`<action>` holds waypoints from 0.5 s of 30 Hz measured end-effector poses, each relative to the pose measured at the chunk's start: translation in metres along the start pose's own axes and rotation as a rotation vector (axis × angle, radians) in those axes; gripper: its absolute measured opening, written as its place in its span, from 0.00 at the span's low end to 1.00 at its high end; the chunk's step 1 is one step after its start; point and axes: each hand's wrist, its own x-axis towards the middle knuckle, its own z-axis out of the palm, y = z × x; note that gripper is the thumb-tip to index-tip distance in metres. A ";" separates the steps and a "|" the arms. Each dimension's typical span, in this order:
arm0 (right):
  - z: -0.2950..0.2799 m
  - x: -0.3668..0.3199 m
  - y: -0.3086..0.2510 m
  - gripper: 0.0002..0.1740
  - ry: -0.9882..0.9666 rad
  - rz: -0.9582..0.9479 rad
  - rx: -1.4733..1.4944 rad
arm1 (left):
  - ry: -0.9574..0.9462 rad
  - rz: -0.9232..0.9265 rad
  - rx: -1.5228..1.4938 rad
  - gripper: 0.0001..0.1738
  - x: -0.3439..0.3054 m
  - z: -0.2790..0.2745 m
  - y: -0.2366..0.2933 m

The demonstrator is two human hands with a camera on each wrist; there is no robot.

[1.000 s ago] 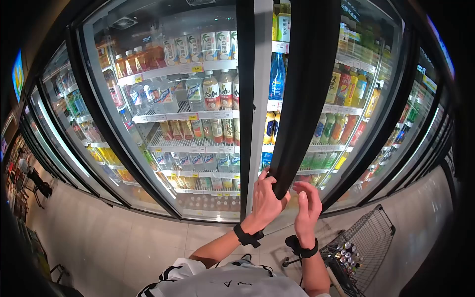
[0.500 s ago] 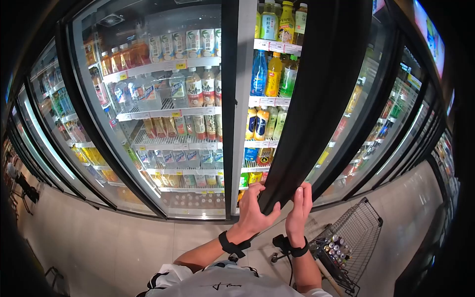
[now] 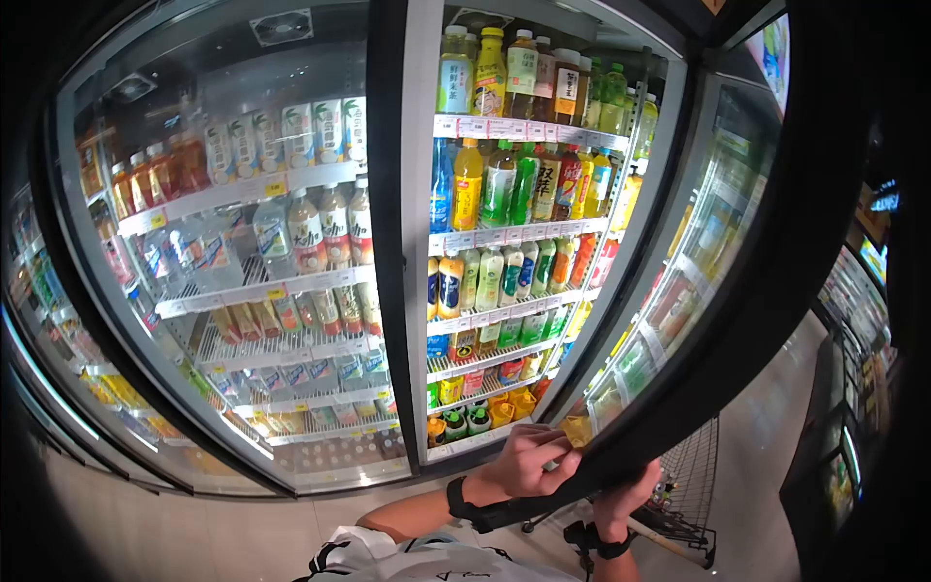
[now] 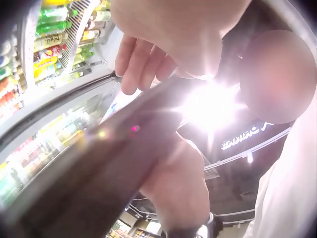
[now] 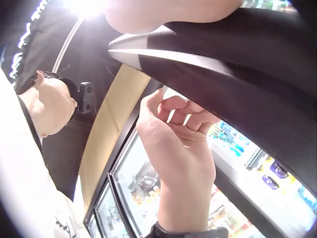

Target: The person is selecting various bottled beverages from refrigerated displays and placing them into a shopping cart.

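The black-framed glass door point(image 3: 698, 388) of a drinks fridge stands swung open, its near edge slanting down to both hands. My left hand point(image 3: 529, 464) grips that edge from the fridge side with bent fingers. In the right wrist view the left hand point(image 5: 183, 144) shows its curled fingers and thumb close under the frame. On the outer side of the door, my right hand point(image 3: 626, 500) is against the frame, its fingers partly hidden. In the left wrist view the right hand point(image 4: 178, 181) disappears behind the blurred frame.
Bottled drinks point(image 3: 504, 179) fill the fridge shelves beyond the open doorway. To the left a second glass door point(image 3: 262, 291) stays shut. Behind the opened door, a wire shopping cart point(image 3: 693, 485) stands on the tiled floor at the right.
The door has swung outward to the right, uncovering the bottle shelves. Both hands have moved right and down with its edge, and the view has shifted closer to the shelves.
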 end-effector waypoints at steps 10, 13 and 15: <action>0.014 0.005 0.011 0.21 0.409 -0.139 -0.022 | 0.345 0.026 0.005 0.11 0.257 -0.030 -0.168; 0.001 0.005 0.030 0.21 0.440 -0.161 -0.072 | 0.372 0.057 0.202 0.05 0.354 -0.015 -0.207; -0.006 0.005 0.046 0.21 0.606 -0.273 -0.267 | 0.386 0.132 0.382 0.12 0.411 0.000 -0.234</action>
